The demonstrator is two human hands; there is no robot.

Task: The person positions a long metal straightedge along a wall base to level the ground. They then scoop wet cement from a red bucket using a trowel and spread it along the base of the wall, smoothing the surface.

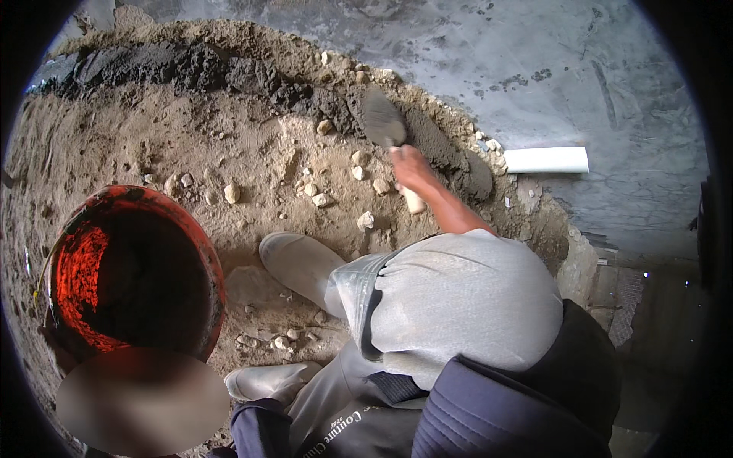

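Observation:
My right hand (414,169) is closed around the handle of a trowel (384,118), and the handle's pale end sticks out below the fist. The trowel's grey blade rests on or just over a band of wet dark mortar (435,141) along the edge of the soil. Farther left the mortar (191,67) is rough and lumpy. At the lower left, a dark blue sleeve (259,427) reaches toward a blurred oval patch, which hides whatever is there; my left hand cannot be made out. A red-orange bucket (80,290) stands beside that patch, its inside mostly in shadow.
Loose stones (322,200) lie scattered over the brown soil (252,153). A white pipe-like piece (547,159) lies on the smooth grey floor (534,84), beyond the mortar. Two dusty boots (301,267) stand on the soil right of the bucket.

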